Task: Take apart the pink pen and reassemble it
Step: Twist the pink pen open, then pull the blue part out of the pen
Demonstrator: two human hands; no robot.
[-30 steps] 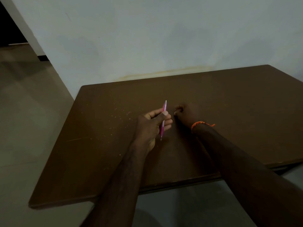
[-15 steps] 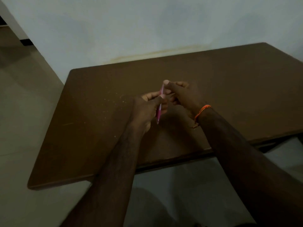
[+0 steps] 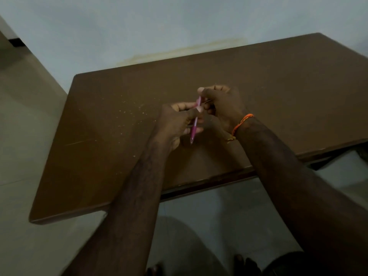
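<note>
The pink pen [image 3: 194, 128] is held nearly upright above the brown table [image 3: 111, 152], its tip pointing down toward me. My left hand [image 3: 175, 124] grips the pen's barrel around the middle, thumb pressed on it. My right hand [image 3: 221, 106], with an orange thread on the wrist, pinches the pen's top end between thumb and fingers. The upper part of the pen is mostly hidden by the fingers of both hands.
The table stands against a pale wall [image 3: 159, 26]. Small light specks [image 3: 127, 116] are scattered on the tabletop left of my hands. The table's near edge [image 3: 199, 186] runs under my forearms, with grey floor [image 3: 23, 136] to the left.
My right hand rose from the tabletop and closed on the pen's top end. Both hands and the pen now sit closer together; the camera tilted downward.
</note>
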